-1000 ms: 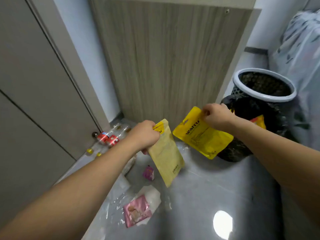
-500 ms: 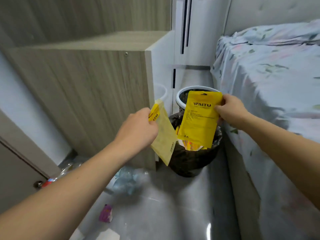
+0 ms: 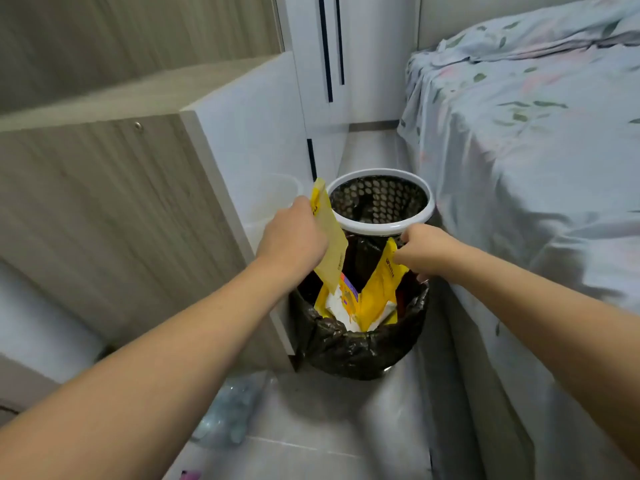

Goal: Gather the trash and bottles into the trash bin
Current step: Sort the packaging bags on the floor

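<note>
two forearms are reaching in from the bottom corners toward the bins. nearest on the floor (image 3: 346, 427), a crumpled clear plastic bag (image 3: 232, 414) is lying by the foot of the wooden cabinet (image 3: 104, 209), and a small pink scrap (image 3: 189, 475) is peeking in at the bottom edge.

further in, the trash bin (image 3: 363, 351) with the black liner is sitting on the floor between the cabinet and the bed (image 3: 536, 161), already holding some yellow and white packaging (image 3: 341, 303).

the left hand (image 3: 294, 237) is holding a pale yellow pouch (image 3: 331, 244) over the bin's left side, its grip pinched shut on the pouch's upper part, with the lower end dipping into the bin's mouth. the right hand (image 3: 424, 252) is doing the same on the right side, its grip closed on the top corner of a bright yellow pouch (image 3: 382, 285), which is hanging tilted down into the liner among the other wrappers.

just behind, a second bin (image 3: 381, 225) with a white rim and a black mesh wall is standing right against the first one. behind that, a white wardrobe (image 3: 363, 64) with dark vertical slots is filling the back.
</note>
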The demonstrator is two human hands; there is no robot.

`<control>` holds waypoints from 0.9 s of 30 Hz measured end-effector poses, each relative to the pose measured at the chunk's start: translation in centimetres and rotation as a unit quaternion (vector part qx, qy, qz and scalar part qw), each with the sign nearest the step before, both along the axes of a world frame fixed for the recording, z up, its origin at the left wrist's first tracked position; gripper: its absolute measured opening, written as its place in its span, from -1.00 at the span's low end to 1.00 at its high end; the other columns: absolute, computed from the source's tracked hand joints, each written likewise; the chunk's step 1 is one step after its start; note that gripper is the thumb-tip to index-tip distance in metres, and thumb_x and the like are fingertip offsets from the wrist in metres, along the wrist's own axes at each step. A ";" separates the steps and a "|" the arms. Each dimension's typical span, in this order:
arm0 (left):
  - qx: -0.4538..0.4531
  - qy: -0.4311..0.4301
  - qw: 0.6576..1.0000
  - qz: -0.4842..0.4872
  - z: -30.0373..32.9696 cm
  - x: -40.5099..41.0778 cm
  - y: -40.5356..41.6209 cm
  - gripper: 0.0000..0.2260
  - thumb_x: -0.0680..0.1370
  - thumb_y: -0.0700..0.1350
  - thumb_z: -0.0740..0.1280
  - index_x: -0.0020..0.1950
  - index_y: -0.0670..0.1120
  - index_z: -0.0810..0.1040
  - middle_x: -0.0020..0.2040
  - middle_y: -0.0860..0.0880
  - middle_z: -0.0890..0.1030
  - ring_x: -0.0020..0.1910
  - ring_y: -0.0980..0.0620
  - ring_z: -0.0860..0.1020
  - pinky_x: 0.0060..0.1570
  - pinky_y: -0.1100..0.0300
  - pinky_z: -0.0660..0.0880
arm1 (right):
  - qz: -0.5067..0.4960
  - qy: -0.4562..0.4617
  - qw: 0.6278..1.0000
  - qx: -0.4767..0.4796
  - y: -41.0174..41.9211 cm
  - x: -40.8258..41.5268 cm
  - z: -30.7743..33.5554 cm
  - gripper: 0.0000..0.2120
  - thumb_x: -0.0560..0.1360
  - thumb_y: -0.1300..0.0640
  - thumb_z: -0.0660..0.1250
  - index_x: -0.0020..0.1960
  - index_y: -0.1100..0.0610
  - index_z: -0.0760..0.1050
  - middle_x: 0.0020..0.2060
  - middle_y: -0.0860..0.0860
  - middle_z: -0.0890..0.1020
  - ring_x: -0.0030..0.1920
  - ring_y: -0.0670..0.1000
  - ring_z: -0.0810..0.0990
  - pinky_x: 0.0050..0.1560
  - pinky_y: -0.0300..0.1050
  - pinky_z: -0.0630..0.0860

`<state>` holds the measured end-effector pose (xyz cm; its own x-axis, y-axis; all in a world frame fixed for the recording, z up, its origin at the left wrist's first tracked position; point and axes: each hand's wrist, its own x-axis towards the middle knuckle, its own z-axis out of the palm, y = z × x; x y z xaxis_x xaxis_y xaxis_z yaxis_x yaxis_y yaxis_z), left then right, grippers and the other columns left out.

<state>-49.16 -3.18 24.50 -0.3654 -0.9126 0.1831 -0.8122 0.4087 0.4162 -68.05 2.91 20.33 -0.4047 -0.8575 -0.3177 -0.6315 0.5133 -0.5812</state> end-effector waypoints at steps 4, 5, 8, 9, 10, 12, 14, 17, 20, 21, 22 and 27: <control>0.069 -0.006 0.998 -0.010 -4.9 -3.8 -1.4 -0.86 0.53 -0.22 0.10 0.06 -0.14 0.38 -0.02 -0.17 0.53 -0.12 -0.18 0.52 -0.17 0.03 0.46 | 0.063 0.074 0.995 -0.010 -0.1 0.6 0.2 -0.93 0.46 0.23 0.21 -0.20 0.14 0.37 -0.32 0.05 0.45 -0.36 -0.01 0.42 -0.46 -0.20 0.31; 0.119 -0.011 0.993 -0.007 -6.5 -4.6 -1.6 -0.79 0.53 -0.21 0.11 0.13 -0.15 0.40 0.03 -0.19 0.55 -0.09 -0.21 0.57 -0.11 -0.01 0.54 | 0.074 0.083 0.994 -0.010 -0.1 0.7 0.1 -0.94 0.48 0.23 0.20 -0.18 0.14 0.37 -0.29 0.05 0.46 -0.34 -0.02 0.42 -0.44 -0.20 0.31; 0.262 -0.078 0.962 0.002 -10.1 -6.3 -1.6 -0.77 0.55 -0.25 0.18 0.19 -0.26 0.46 0.03 -0.23 0.62 -0.08 -0.21 0.64 -0.17 0.03 0.61 | 0.104 0.112 0.988 0.004 -0.1 0.6 -0.4 -0.89 0.51 0.22 0.20 -0.19 0.12 0.33 -0.24 0.04 0.45 -0.31 -0.03 0.41 -0.42 -0.21 0.29; 0.275 -0.121 0.954 -0.001 -10.9 -6.7 -1.6 -0.78 0.56 -0.27 0.22 0.19 -0.26 0.47 0.01 -0.21 0.62 -0.10 -0.18 0.64 -0.22 0.06 0.60 | 0.110 0.120 0.987 0.015 0.0 0.5 -0.5 -0.88 0.51 0.22 0.19 -0.20 0.11 0.32 -0.24 0.04 0.45 -0.30 -0.04 0.41 -0.41 -0.21 0.29; 0.266 -0.154 0.952 0.002 -11.3 -6.9 -1.5 -0.78 0.55 -0.27 0.24 0.20 -0.24 0.46 0.03 -0.19 0.61 -0.08 -0.16 0.63 -0.19 0.07 0.59 | 0.115 0.129 0.985 0.019 0.0 0.5 -0.6 -0.87 0.51 0.23 0.19 -0.21 0.11 0.32 -0.23 0.04 0.45 -0.29 -0.04 0.42 -0.41 -0.22 0.29; 0.212 -0.177 0.961 0.015 -12.0 -7.0 -1.9 -0.70 0.56 -0.23 0.25 0.29 -0.21 0.39 0.14 -0.20 0.55 0.06 -0.18 0.57 -0.02 0.02 0.56 | 0.124 0.141 0.982 0.022 -0.1 0.5 -1.0 -0.87 0.51 0.23 0.18 -0.21 0.11 0.32 -0.19 0.05 0.47 -0.26 -0.02 0.44 -0.40 -0.21 0.29; 0.159 -0.172 0.972 0.027 -12.2 -6.5 -2.5 -0.61 0.57 -0.15 0.23 0.38 -0.21 0.30 0.28 -0.23 0.47 0.23 -0.22 0.48 0.12 -0.05 0.47 | 0.132 0.149 0.980 0.025 -0.2 0.7 -1.3 -0.97 0.50 0.23 0.18 -0.10 0.13 0.38 -0.07 0.07 0.51 -0.15 0.02 0.49 -0.33 -0.20 0.35; 0.069 -0.144 0.987 0.007 -11.4 -4.7 -2.7 -0.58 0.60 -0.03 0.20 0.38 -0.22 0.28 0.32 -0.23 0.42 0.29 -0.22 0.42 0.20 -0.05 0.40 | 0.150 0.154 0.977 0.020 -0.1 1.2 -1.4 -0.65 0.50 0.19 0.20 0.28 0.16 0.37 0.16 0.10 0.50 0.09 0.08 0.51 -0.07 -0.12 0.48; 0.029 -0.082 0.995 -0.038 -9.4 -1.5 -1.2 -0.66 0.62 -0.01 0.16 0.31 -0.18 0.37 0.24 -0.18 0.48 0.19 -0.17 0.47 0.09 0.01 0.41 | 0.158 0.161 0.974 -0.007 0.5 2.4 -1.1 -0.60 0.51 0.12 0.23 0.34 0.14 0.35 0.21 0.10 0.48 0.18 0.11 0.49 0.13 -0.01 0.51; 0.026 -0.064 0.996 -0.055 -8.7 0.0 -0.2 -0.69 0.62 -0.02 0.16 0.28 -0.16 0.40 0.20 -0.16 0.50 0.14 -0.15 0.50 0.04 0.04 0.42 | 0.161 0.162 0.973 -0.015 0.8 3.1 -1.0 -0.62 0.52 0.10 0.23 0.32 0.13 0.36 0.20 0.09 0.48 0.17 0.10 0.49 0.14 0.02 0.51; 0.027 -0.053 0.996 -0.074 -8.0 1.7 0.8 -0.72 0.63 -0.03 0.16 0.25 -0.15 0.43 0.16 -0.14 0.53 0.11 -0.12 0.51 0.02 0.07 0.43 | 0.167 0.164 0.972 -0.022 1.3 4.0 -0.9 -0.63 0.52 0.09 0.24 0.31 0.13 0.37 0.18 0.08 0.48 0.16 0.10 0.49 0.14 0.02 0.51; 0.054 -0.085 0.988 -0.120 -7.1 11.6 5.0 -0.76 0.61 -0.02 0.16 0.19 -0.09 0.48 0.09 -0.07 0.59 0.06 -0.08 0.55 0.03 0.06 0.48 | 0.237 0.153 0.958 -0.046 3.8 11.3 -0.5 -0.63 0.52 0.12 0.24 0.31 0.13 0.39 0.20 0.06 0.50 0.17 0.11 0.50 0.15 -0.01 0.49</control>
